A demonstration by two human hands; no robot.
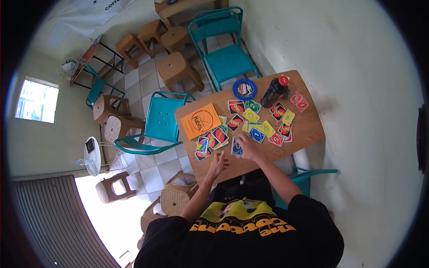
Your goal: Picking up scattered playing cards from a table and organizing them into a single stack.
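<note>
My right hand (248, 149) is over the near edge of the wooden table (263, 157), with its curled fingers on the right side of a blue playing card (235, 147). My left hand (217, 165) hovers near the table's front edge, left of that card, fingers apart and holding nothing. Another blue card (256, 135) lies face up just beyond my right hand. Yellow cards (251, 115), a green card (253, 105), red cards (275, 139) and black-backed cards (235, 122) are strewn around, some overlapping. A multicoloured card (202, 144) lies at the left.
An orange booklet (200, 121) covers the table's left corner. A blue round ashtray (244, 90) and a dark bottle with a red cap (275, 92) stand at the far side. Teal chairs (164, 118) and brown stools (178, 71) surround the table; a wall (357, 111) rises to the right.
</note>
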